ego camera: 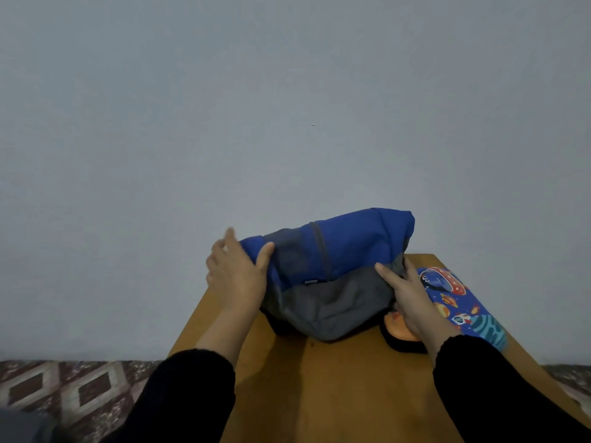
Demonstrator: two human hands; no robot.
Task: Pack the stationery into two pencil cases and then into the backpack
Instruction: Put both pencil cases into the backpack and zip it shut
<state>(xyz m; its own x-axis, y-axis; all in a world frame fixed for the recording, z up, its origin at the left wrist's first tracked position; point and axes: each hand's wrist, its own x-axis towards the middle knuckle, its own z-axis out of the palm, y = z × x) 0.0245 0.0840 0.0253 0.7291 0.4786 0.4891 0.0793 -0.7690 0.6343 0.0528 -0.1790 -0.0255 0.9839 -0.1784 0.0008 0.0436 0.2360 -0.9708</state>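
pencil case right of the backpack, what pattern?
Blue with space cartoons, planets and rockets; head view.

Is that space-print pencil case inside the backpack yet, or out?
Out: the space-print pencil case lies on the table beside the backpack.
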